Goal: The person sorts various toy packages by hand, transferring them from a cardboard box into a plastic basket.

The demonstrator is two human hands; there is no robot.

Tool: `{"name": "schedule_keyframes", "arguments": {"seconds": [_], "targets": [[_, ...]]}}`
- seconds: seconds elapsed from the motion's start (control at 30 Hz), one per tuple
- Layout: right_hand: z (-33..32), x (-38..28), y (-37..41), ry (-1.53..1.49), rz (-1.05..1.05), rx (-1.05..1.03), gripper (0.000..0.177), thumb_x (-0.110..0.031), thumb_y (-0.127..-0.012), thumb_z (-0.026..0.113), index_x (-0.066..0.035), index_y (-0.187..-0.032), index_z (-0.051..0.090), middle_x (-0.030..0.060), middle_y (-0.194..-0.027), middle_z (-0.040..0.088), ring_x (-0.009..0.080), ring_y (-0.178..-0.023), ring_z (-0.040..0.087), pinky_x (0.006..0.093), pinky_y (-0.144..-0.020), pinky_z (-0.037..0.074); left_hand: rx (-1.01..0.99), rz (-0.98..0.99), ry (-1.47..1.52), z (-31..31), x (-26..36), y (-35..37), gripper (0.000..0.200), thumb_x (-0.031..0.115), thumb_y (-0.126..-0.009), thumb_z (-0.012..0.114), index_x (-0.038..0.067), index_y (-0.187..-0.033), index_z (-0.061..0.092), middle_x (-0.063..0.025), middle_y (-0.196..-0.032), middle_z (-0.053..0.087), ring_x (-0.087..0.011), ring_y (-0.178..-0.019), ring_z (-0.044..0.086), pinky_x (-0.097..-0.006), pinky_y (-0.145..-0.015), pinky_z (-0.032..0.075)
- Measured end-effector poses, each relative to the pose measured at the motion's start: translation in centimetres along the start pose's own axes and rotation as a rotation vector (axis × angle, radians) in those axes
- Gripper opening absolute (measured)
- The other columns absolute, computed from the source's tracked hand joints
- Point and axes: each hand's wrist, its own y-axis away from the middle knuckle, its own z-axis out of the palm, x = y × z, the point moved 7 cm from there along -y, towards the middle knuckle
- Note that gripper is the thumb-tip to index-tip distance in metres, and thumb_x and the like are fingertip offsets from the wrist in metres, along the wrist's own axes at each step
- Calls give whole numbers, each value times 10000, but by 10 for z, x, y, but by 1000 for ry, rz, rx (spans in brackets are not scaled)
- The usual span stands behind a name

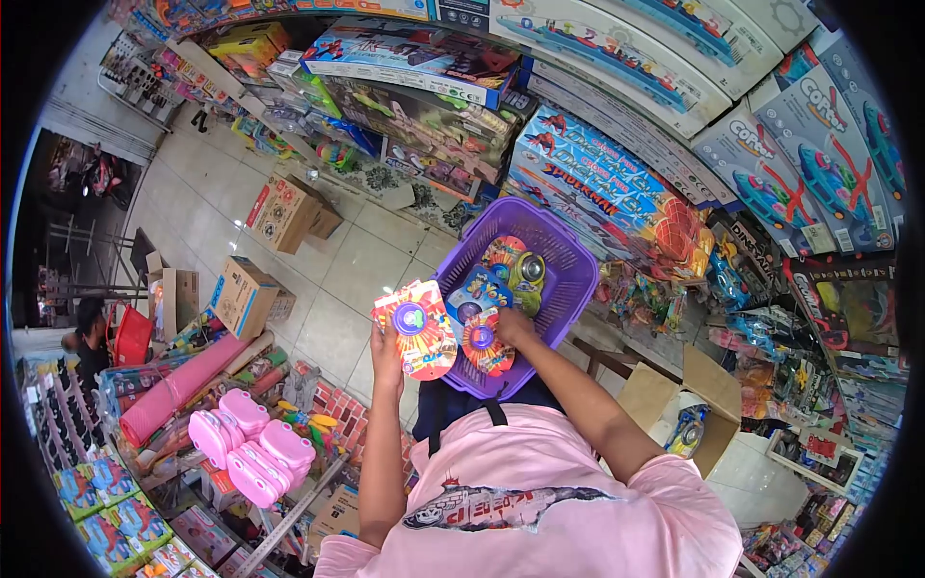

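Head view, with the purple basket [570, 279] as landmark. Far to the basket's left, another person [92, 332] is beside a red bin [132, 337]. Less far out on that side, a pink roll [183, 390] lies slantwise, and pink cases [260, 470] are piled to the basket's lower left. Two cardboard boxes, one blue-marked [244, 297] and one red-marked [281, 214], stand on the tiled floor left of the basket.

Just at the basket's left rim, the left hand [383, 352] grips a large toy card [424, 337] by its left edge, the face with a purple disc turned up; whether the card touches the rim, I cannot tell.

Inside the basket, a blue card [479, 289] lies near the left wall, with a red-and-yellow card [501, 252] toward the far end and a yellow-green round toy [527, 272] right of the middle. In the basket's near part, the right hand [517, 329] has its fingers closed on the edge of a smaller toy card [485, 349], also with a purple disc.

Beyond the basket's upper right lies a Spiderman box [602, 178]; to its lower right stands an open carton [650, 397].
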Motion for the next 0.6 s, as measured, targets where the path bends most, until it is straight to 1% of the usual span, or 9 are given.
{"name": "schedule_keyframes", "arguments": {"seconds": [0.1, 0.23, 0.3, 0.33, 0.4, 0.43, 0.47, 0.53, 0.6], "targets": [[-20, -8, 13, 38, 86, -8, 355, -279, -862, 645, -29, -1114, 655, 199, -1148, 661, 344, -1080, 647, 461, -893, 536, -17, -64, -108, 3, -13, -5, 515, 333, -1023, 520, 1, -1394, 385, -118, -1237, 592, -157, -1081, 615, -298, -887, 517], [-41, -6, 22, -23, 58, 137, 356, -320, -870, 659, -38, -1087, 648, 181, -1069, 675, 309, -986, 677, 453, -811, 546, -79, -94, -195, 27, -15, -1, 505, 335, -1003, 563, 14, -1367, 424, -110, -1208, 607, -153, -1069, 619, -296, -888, 518], [-28, -1, 2, -531, -124, 70, 407, -400, -907, 645, -56, -1120, 609, 113, -982, 672, 213, -833, 659, 378, -694, 530, -108, -117, -179, 41, -24, 0, 506, 332, -997, 576, 16, -1364, 427, -108, -1195, 611, -150, -1064, 621, -294, -888, 519], [-43, -6, 15, -531, -123, 72, 407, -400, -907, 645, -56, -1120, 609, 113, -982, 672, 213, -833, 659, 378, -694, 530, -136, -139, -162, 47, -30, 0, 508, 328, -991, 588, 19, -1361, 430, -105, -1183, 616, -147, -1059, 622, -293, -888, 519], [-60, -23, 44, -1287, -167, -223, 440, -459, -943, 605, -65, -1135, 566, 26, -885, 622, 119, -730, 573, 291, -619, 480, -128, -174, -196, 52, -50, -7, 523, 316, -975, 617, 16, -1361, 433, -104, -1177, 621, -153, -1048, 624, -292, -887, 514], [-65, -26, 47, -1250, -233, -162, 449, -476, -951, 594, -71, -1142, 559, -17, -852, 588, 75, -740, 555, 233, -588, 453, -124, -160, -285, 56, -57, -11, 535, 317, -964, 635, 16, -1360, 440, -105, -1183, 619, -156, -1044, 624, -293, -883, 509], [-67, -27, 51, -1250, -234, -158, 449, -476, -951, 594, -71, -1142, 559, -17, -852, 588, 75, -740, 555, 233, -588, 453, -119, -145, -374, 59, -63, -15, 546, 318, -952, 652, 16, -1359, 447, -106, -1189, 618, -160, -1039, 624, -294, -880, 505], [-82, -24, 61, -1040, -187, -7, 426, -444, -939, 629, -63, -1121, 573, -11, -825, 573, 65, -692, 545, 235, -545, 445, -156, -124, -362, 65, -72, -23, 580, 353, -941, 657, 2, -1356, 456, -108, -1202, 618, -173, -1026, 626, -303, -881, 497], [-83, -14, 49, -1090, -183, -60, 430, -428, -924, 659, -49, -1112, 584, 3, -822, 588, 64, -623, 535, 244, -502, 433, -94, -247, -207, 60, -88, -31, 612, 402, -944, 638, -8, -1360, 456, -109, -1209, 620, -174, -1041, 622, -309, -901, 487]]}}
